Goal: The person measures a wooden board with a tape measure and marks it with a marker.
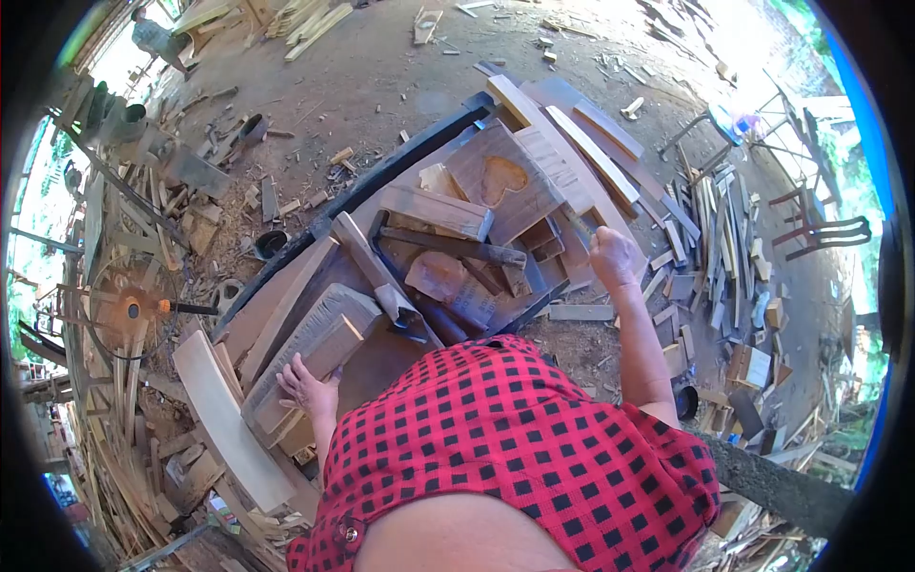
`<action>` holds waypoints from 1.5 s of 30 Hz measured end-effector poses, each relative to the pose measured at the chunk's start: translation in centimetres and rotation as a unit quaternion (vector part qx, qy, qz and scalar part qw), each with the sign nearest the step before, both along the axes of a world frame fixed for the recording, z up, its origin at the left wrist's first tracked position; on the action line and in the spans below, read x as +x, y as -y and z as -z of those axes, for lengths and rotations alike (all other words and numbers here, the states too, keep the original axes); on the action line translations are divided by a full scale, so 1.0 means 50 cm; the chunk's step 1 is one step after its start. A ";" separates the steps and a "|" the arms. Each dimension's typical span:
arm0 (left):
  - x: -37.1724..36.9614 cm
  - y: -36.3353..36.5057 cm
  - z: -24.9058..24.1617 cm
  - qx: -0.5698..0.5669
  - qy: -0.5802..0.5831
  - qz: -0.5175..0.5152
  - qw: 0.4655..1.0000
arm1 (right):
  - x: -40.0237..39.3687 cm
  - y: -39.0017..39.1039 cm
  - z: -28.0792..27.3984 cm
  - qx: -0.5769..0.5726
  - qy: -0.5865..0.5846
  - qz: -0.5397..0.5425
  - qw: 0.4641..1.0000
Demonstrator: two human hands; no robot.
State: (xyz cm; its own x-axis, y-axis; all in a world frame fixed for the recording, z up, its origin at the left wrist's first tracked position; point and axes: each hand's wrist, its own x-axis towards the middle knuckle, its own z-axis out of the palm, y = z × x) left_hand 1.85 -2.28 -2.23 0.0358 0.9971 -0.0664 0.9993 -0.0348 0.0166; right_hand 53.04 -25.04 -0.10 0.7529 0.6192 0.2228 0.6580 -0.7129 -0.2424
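My left hand is at the lower left of the workbench, fingers spread over a wooden block that lies on a larger grey-brown timber. On the right, my right hand is closed in a fist beside the bench's right edge. A narrow yellowish piece shows by its knuckles; I cannot make out what the fist holds. Between the hands lie a board with a heart-shaped cutout, a dark hammer-like tool, a reddish-brown piece and several wood offcuts.
Long planks lie along the bench's far right side. A curved pale board leans at the left. Scrap wood piles cover the ground, with chairs at the right. Another person is far off at the upper left.
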 end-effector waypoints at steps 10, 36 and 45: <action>-0.020 -0.014 -0.002 -0.019 0.009 -0.018 1.000 | 0.026 0.014 -0.276 0.132 0.015 0.035 0.990; -0.768 0.173 0.124 0.219 0.657 -0.589 0.417 | -0.315 -0.285 -0.142 0.061 -0.609 -0.252 0.750; -0.812 0.151 0.197 0.278 0.699 -0.580 0.312 | -0.339 -0.302 -0.098 0.098 -0.647 -0.206 0.727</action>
